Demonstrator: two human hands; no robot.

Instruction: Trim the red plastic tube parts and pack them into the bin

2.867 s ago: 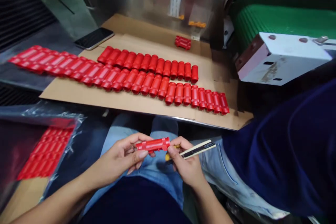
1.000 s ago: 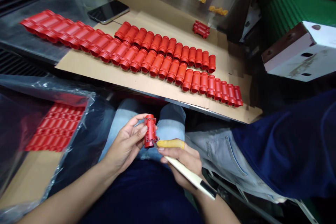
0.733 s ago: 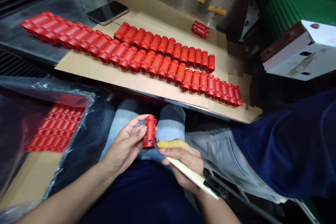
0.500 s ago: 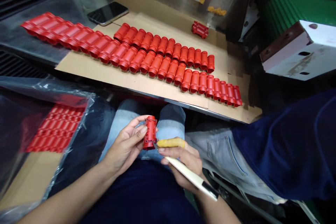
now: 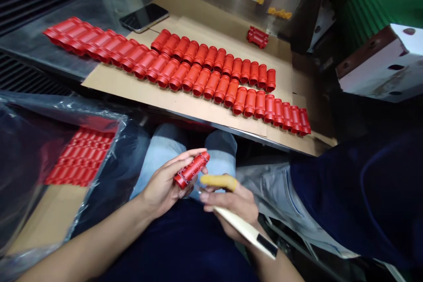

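Above my lap, my left hand (image 5: 165,185) grips a red ribbed plastic part (image 5: 191,169), tilted with its upper end to the right. Just right of it, my right hand (image 5: 231,202) is closed around a cream-handled tool (image 5: 243,227) with a black end; the tool's tip is small and blurred, close to the red part. A yellow cover (image 5: 218,182) is on one finger of this hand. Several similar red parts (image 5: 194,78) lie in long slanting rows on the cardboard (image 5: 139,86) of the bench.
A phone (image 5: 144,17) lies behind the rows, and a separate red piece (image 5: 257,36) at the back. At left, a plastic-lined box (image 5: 49,216) holds more red parts. A person's dark sleeve (image 5: 363,194) is close on the right, below a white-and-green box (image 5: 380,61).
My left hand has turned the red part from upright to a slant. The tool's tip has come away from its lower end. The whole view has shifted slightly.
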